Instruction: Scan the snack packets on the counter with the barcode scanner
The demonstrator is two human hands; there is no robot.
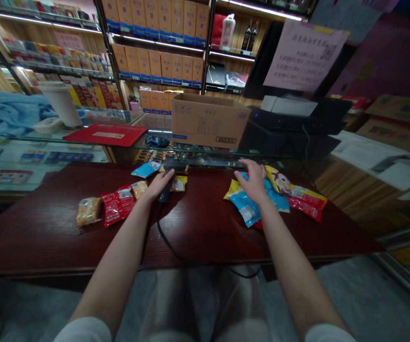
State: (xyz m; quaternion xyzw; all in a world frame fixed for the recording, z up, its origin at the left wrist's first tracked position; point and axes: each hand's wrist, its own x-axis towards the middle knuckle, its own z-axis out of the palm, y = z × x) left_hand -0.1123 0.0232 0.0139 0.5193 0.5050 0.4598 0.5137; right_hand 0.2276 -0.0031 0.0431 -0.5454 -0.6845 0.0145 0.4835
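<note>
My left hand [159,184] is wrapped round a black corded barcode scanner [166,190], held just over the dark red desk [197,228]. Close by lie a small blue packet [147,169], a yellow packet [180,184], a red snack bag [117,205] and clear-wrapped pastries, one pastry [88,211] being farthest left. On the right, my right hand [252,180] has its fingers spread above a pile of snack bags, with a blue bag [247,207] below it. A yellow-and-red bag [299,194] lies right of that pile. Whether my right fingertips touch the bags I cannot tell.
Behind the desk, a glass counter carries an open cardboard box [210,121], a mouse [157,141], a red mat [107,134] and a white cup [60,104]. A monitor back with a paper sign [306,54] stands at right. The scanner's cord [169,244] runs over the desk's front edge.
</note>
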